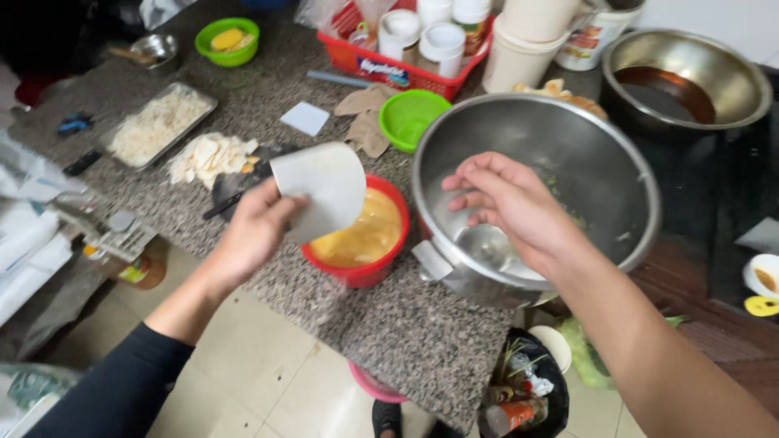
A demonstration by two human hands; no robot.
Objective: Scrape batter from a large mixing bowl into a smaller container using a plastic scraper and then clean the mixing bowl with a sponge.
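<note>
Head view: left hand [247,231] pinching thin white curled wrapper sheet [323,188], held over red plastic bowl of yellow batter [363,235] on speckled granite counter [406,332]. Right hand [511,207] loosely curled, empty, over large steel mixing bowl [568,154]. Sheet's lower edge hidden behind fingers; steel bowl contents hard to make out.

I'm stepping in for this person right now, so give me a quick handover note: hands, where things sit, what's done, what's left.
Left hand: grip on a thin white wrapper sheet, held above the red bowl of yellow batter.
Right hand: empty, fingers loosely curled inside the large steel bowl, which shows only scraps.
Both bowls sit side by side on the granite counter.
Done: sheet picked up.
Left: sheet looks clean, not yet dipped; more cut white pieces wait left of the bowls.
</note>
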